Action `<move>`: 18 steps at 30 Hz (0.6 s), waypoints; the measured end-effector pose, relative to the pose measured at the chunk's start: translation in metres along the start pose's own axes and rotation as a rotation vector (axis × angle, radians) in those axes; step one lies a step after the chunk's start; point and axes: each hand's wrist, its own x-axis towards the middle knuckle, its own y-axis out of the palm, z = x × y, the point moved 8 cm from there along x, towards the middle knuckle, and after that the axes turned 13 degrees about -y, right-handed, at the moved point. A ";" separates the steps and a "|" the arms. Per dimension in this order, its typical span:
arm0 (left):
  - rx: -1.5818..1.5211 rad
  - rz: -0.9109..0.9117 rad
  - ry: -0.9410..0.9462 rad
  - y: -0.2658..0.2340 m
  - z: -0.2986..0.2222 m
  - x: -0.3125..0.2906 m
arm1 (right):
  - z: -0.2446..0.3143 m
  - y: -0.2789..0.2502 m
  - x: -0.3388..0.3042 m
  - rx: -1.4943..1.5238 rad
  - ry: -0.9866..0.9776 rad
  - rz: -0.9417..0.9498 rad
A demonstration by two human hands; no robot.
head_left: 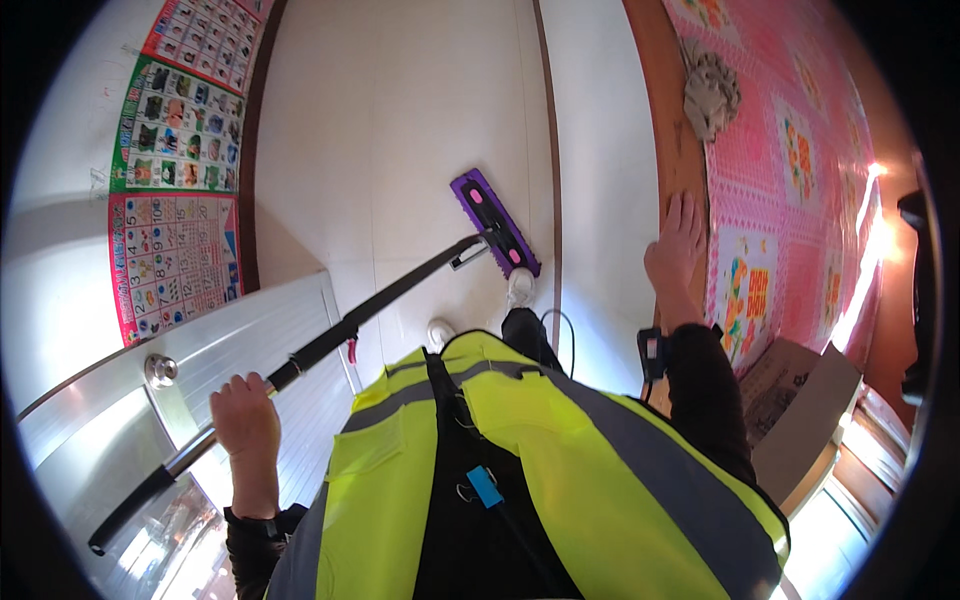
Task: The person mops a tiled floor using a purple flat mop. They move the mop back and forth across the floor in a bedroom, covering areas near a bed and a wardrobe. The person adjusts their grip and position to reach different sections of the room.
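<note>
My left hand [246,418] is wrapped round the pole of a flat mop, on the metal stretch between its black sleeve and black end grip. The pole [390,292] slants away to the right, down to a purple mop head [497,222] lying on the floor by the toe of my shoe. My right hand [678,245] lies flat with its fingers stretched out on a wooden edge [680,150], beside a pink patterned cover [745,185]. Nothing shows in that hand.
A white door [250,360] with a round knob [161,371] stands at the left, below picture charts [180,130] on the wall. A crumpled grey cloth [711,90] lies on the pink cover. An open cardboard box [800,410] sits at the right. Pale tiles [400,90] cover the floor.
</note>
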 end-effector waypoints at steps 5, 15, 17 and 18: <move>-0.182 0.108 0.006 0.024 -0.020 0.001 | -0.002 0.001 -0.003 0.022 -0.006 0.016; -0.196 0.543 -0.291 0.130 0.054 -0.026 | 0.011 -0.023 0.000 0.049 -0.061 -0.041; -0.298 0.679 -0.283 0.148 0.050 -0.028 | 0.011 -0.026 0.002 0.072 -0.067 -0.037; -0.351 0.742 -0.295 0.154 0.047 -0.027 | 0.009 -0.023 0.003 0.095 -0.057 -0.002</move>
